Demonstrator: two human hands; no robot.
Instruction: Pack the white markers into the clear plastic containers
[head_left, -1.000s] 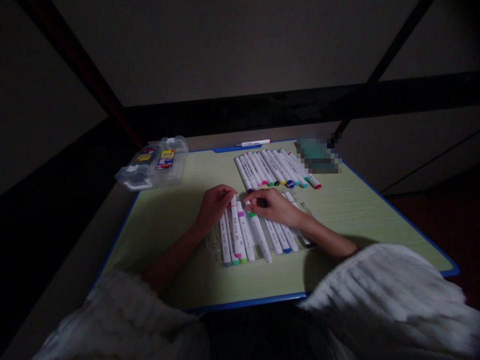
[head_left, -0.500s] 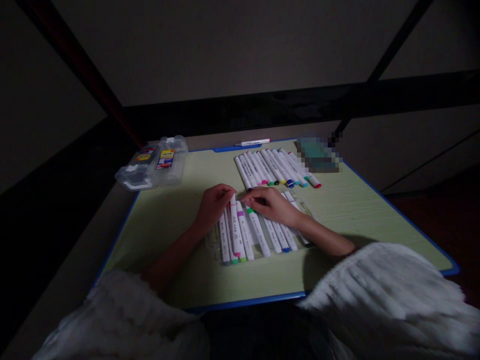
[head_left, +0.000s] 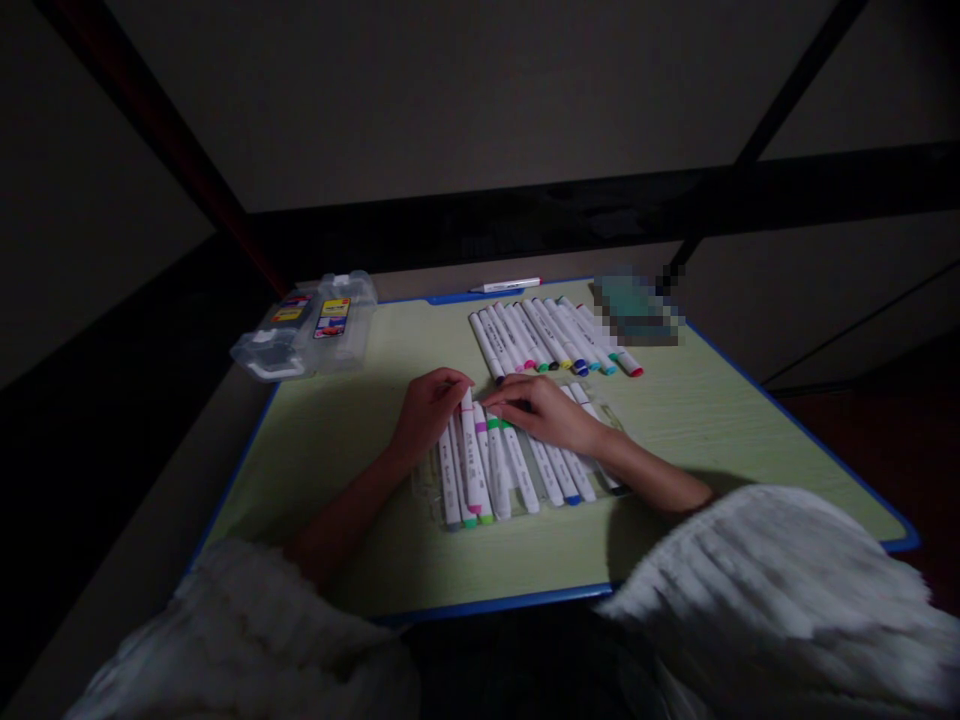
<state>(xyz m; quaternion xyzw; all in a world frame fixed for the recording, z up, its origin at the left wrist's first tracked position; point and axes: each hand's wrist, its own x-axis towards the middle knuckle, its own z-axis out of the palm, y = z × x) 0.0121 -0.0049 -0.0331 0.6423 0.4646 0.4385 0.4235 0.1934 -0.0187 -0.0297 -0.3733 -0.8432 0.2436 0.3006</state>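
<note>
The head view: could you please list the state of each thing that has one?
Left hand: fingers pinched at pink-ended marker's top
Right hand: curled over near markers' tops, grip unclear
Pink-ended marker: held, slanting
Near markers: lying roughly side by side
Far markers: lying in a row
Lone marker: lying crosswise at far edge
Clear case: apparently open
Green object: pixelated, cannot tell

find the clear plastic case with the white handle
In the head view, the clear case is on the left, at the far left corner of the table, beyond the left hand.
</note>
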